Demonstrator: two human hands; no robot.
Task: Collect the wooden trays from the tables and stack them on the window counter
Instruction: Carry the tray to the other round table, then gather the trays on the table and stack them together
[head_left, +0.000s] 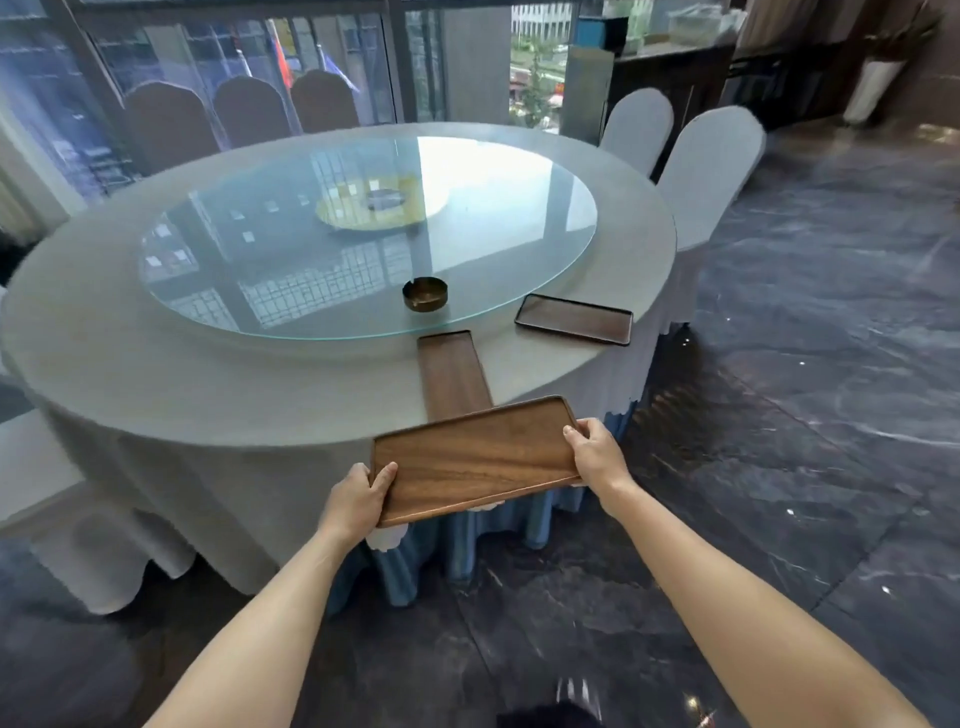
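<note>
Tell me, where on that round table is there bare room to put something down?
The tablecloth rim left of the long tray lies bare, and so does most of the glass turntable behind the ashtray. It is crowded at the near right edge, around the dark tray.

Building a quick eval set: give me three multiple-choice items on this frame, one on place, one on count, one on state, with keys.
1. Where is the ashtray?
A. on the glass turntable
B. on a chair
C. in a tray

2. How many wooden trays show?
A. one
B. three
C. five

3. The nearest tray is:
A. flat on the cloth
B. held by both hands
C. held by one hand

Key: A, it stands on the glass edge. B, the held one, a middle tray, a far tray. B, left hand and right hand grip its ends.
</note>
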